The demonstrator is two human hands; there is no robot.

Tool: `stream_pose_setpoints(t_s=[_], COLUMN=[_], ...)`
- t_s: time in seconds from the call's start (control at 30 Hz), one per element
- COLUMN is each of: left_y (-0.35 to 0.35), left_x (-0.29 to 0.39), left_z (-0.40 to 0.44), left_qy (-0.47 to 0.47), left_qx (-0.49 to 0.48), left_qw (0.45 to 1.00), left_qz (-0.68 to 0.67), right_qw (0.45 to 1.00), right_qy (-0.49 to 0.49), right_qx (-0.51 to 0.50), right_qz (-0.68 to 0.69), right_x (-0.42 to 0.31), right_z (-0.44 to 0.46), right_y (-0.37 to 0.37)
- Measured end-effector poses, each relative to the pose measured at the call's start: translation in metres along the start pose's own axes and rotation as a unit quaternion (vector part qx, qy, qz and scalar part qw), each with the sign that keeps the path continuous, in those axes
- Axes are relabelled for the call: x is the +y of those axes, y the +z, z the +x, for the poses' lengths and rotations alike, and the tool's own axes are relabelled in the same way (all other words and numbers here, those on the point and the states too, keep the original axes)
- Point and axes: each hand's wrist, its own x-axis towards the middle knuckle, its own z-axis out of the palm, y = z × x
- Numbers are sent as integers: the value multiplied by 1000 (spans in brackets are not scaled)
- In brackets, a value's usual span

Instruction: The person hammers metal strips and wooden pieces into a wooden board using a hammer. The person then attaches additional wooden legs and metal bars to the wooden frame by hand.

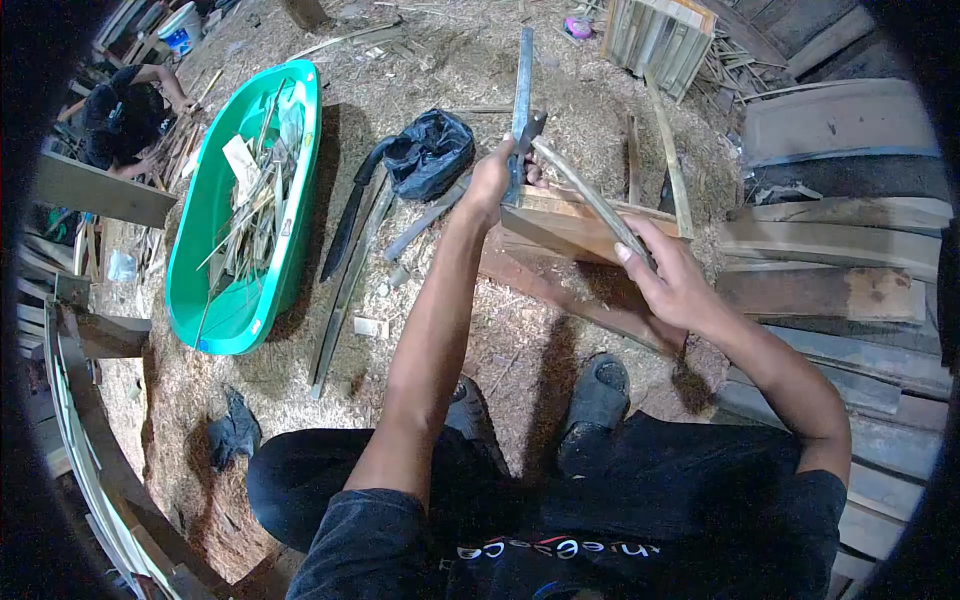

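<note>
We see two bare hands at work over a boxy light-brown wooden piece (pixel 565 235) in front of the wearer's feet. The left hand (pixel 489 182) is closed around the lower part of a long, flat blue-grey strip (pixel 523 85) at the near left end of the wooden piece; the strip points away from the wearer. The right hand (pixel 665 278) grasps the wooden handle of a hammer with a dark head (pixel 533 130), and we find that head just beside the strip, above the left hand. Under the wooden piece, a flat reddish-brown board (pixel 570 298) lies on a floor covered in pale shavings (pixel 440 340). Near the wearer, we notice dark grey sandals (pixel 599 388) and a black T-shirt with lettering. To the left of the hands sit a crumpled black plastic bag (pixel 430 155), a long dark blade with a black handle (pixel 347 222), and a bright green plastic tub (pixel 305 150) holding wood scraps (pixel 262 215). Farther off, at upper left, another person in dark clothing (pixel 112 120) reaches toward the ground. At upper right stands a slatted wooden box (pixel 655 45); along the right side we see rows of long boards (pixel 840 235).
</note>
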Motion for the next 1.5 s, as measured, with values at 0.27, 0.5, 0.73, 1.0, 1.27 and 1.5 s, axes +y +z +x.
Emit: stream_pose_setpoints(t_s=[0.27,0.5,0.73,1.0,1.27,1.5], left_y=[6,5,2,6,-3,5], left_x=[-4,-5,-9,-7,-12,-5], left_z=[-2,-3,2,0,7,0], left_qy=[-2,4,24,8,1,16], left_qx=[94,61,67,69,30,52], left_qw=[992,998,996,997,999,998], left_qz=[81,3,47,12,-40,9], right_qw=[994,998,995,997,992,998], right_qy=[-100,-59,-83,-51,-99,-3], right_qx=[19,9,28,20,66,-3], right_qz=[-41,-33,-55,-48,-50,-61], right_x=[-25,-33,-24,-25,-14,-28], right_z=[-2,-2,-1,-4,-4,-6], right_y=[-20,-26,-26,-28,-22,-28])
